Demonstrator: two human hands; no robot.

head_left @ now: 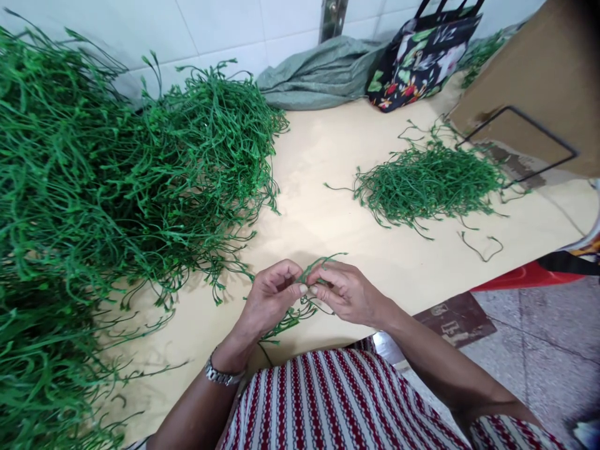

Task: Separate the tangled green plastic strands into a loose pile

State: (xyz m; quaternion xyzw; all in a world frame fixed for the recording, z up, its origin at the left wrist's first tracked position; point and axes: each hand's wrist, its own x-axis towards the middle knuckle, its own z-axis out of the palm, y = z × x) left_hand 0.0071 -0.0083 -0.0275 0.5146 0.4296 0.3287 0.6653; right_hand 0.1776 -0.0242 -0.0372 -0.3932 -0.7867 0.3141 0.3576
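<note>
My left hand (269, 300) and my right hand (349, 295) meet over the table's near edge, thumb tips almost touching. Both are closed in a pinch on a thin green stem (323, 259), which looks like an artificial plant stem; its tip sticks out above my right fingers. What lies between the fingertips is partly hidden. Under the hands are a few more green stems (288, 322). To the left rises a big tangled heap of such stems (140, 181), and a smaller pile (431, 184) lies to the right.
A cardboard box (539, 94) with a black wire frame (544, 131) stands at the right. Against the tiled wall are a grey-green sack (323, 72) and a floral bag (417, 62). One loose stem (482, 257) lies near the front edge of the pale table (319, 206).
</note>
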